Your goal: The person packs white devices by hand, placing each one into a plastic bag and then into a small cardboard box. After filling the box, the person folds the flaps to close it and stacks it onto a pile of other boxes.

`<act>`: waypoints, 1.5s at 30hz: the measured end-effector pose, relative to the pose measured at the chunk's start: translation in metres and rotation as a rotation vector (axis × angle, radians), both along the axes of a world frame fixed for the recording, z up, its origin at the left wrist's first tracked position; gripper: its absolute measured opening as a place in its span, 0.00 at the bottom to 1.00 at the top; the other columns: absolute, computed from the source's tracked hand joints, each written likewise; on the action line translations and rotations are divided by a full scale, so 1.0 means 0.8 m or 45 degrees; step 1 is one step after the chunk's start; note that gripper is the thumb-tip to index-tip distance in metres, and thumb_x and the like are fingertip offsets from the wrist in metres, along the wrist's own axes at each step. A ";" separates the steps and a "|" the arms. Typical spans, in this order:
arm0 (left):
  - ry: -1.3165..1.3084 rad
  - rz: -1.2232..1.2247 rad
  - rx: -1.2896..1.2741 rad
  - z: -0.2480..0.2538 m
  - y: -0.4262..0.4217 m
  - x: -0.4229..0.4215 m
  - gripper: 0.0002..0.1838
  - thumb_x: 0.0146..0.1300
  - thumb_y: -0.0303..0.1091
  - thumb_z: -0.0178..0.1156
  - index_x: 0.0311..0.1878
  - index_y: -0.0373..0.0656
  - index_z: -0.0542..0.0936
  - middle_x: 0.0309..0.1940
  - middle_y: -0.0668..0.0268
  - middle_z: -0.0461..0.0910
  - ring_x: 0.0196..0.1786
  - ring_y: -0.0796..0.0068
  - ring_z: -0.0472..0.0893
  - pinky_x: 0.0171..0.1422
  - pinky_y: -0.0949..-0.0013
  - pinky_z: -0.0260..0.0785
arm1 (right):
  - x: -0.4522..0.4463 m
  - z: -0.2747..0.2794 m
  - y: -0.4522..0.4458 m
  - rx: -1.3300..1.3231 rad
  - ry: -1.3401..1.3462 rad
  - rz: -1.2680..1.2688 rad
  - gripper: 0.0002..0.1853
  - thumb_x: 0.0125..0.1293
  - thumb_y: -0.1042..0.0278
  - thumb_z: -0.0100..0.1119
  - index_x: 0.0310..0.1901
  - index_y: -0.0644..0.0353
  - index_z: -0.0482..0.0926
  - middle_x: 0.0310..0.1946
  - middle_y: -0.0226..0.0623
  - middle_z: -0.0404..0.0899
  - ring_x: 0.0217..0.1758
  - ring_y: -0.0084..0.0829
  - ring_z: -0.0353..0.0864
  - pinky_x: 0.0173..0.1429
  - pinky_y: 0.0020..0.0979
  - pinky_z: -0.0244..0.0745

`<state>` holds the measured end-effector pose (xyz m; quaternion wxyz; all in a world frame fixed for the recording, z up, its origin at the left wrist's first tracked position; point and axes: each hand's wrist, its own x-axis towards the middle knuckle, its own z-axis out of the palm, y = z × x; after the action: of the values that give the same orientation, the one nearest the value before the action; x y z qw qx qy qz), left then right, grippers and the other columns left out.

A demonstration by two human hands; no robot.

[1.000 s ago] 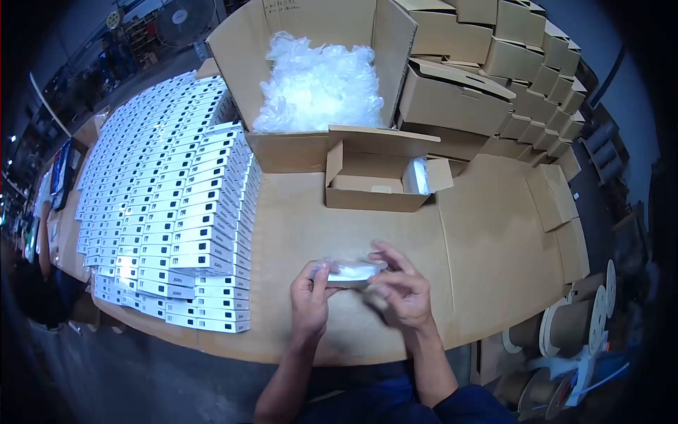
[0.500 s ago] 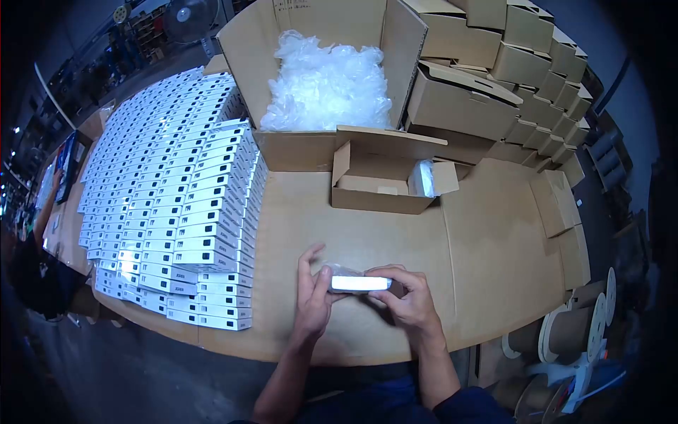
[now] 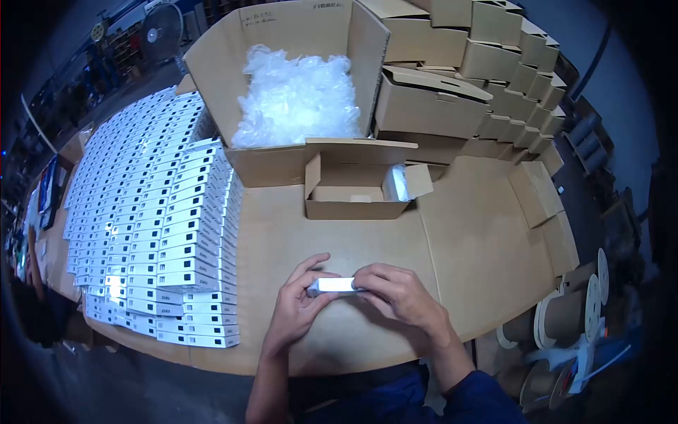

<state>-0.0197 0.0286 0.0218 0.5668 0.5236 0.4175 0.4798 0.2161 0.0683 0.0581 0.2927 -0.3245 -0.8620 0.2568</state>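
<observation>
Between my hands is a small white box (image 3: 335, 285), its narrow bright side facing me, seemingly in clear plastic wrap. My left hand (image 3: 295, 304) grips its left end, with the thumb below and the index finger raised. The fingers and thumb of my right hand (image 3: 404, 293) pinch its right end. Beyond them on the table stands an open cardboard box (image 3: 357, 210), flaps up, with one plastic-wrapped white box (image 3: 397, 184) upright at its right end. Behind that, a large carton (image 3: 265, 168) holds a heap of clear plastic bags (image 3: 296, 99).
Tall stacks of white boxes (image 3: 187, 233) fill the table's left side. Folded brown cartons (image 3: 434, 102) are piled at the back right. Cable spools (image 3: 572, 318) sit below the right edge. Another person's arm (image 3: 34, 261) shows at far left.
The held white box has tilted slightly and shifted left with both hands. My right fingers have closed further over its right end. The whole view has swung a little to the right.
</observation>
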 end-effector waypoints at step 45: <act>1.160 0.642 0.586 -0.028 0.084 0.032 0.30 0.62 0.28 0.66 0.69 0.51 0.81 0.38 0.62 0.81 0.41 0.60 0.83 0.48 0.53 0.73 | -0.017 -0.075 0.116 0.353 -0.399 -1.164 0.27 0.72 0.60 0.62 0.70 0.59 0.77 0.80 0.50 0.60 0.83 0.59 0.55 0.78 0.64 0.55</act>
<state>0.0056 0.0956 -0.0009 0.0688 0.6719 0.6165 0.4046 0.2024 0.1608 -0.0021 0.2826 -0.6618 -0.6912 -0.0666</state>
